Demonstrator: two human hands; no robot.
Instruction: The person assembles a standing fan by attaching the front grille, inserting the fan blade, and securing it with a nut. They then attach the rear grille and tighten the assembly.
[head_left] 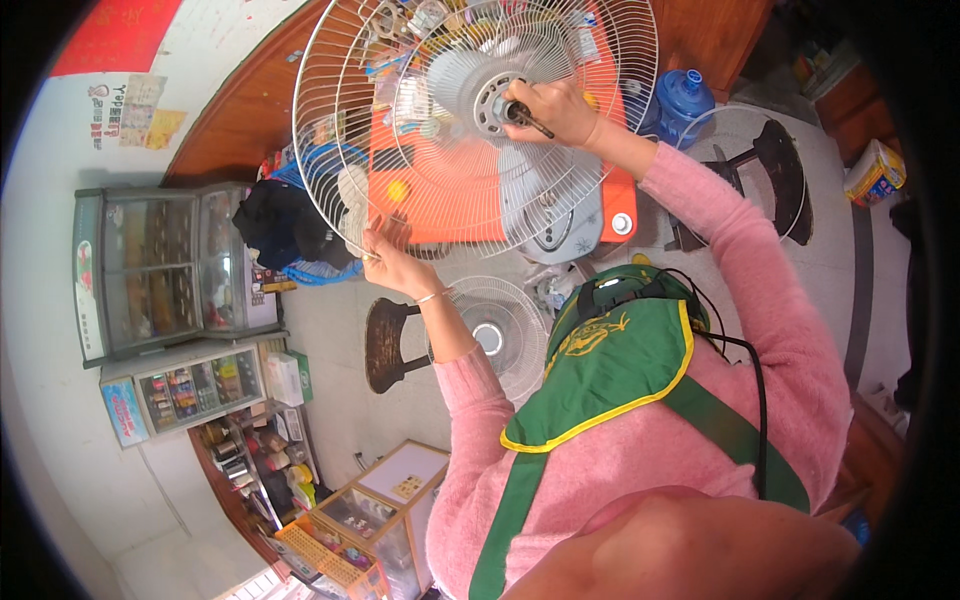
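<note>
A large wire fan guard (pixel 335 130) stands upright in front of me, with a grey hub (pixel 492 108) at its middle. My left hand (pixel 397 268) pinches the wires at its lower left rim. At the hub, my right hand (pixel 562 112) has its fingers closed round a dark, rod-like part (pixel 532 122); its exact kind cannot be made out. Behind the wires shows an orange table (pixel 440 205) with small things on it. A grey fan base (pixel 560 232) is below the guard.
Another round wire guard (pixel 515 300) is low, beside a dark wooden stool (pixel 385 345). To the right are a blue water bottle (pixel 685 98), a dark chair (pixel 780 180) and a yellow-blue package (pixel 875 172). Display fridges (pixel 150 265) and a glass-sided cabinet (pixel 365 510) stand leftward.
</note>
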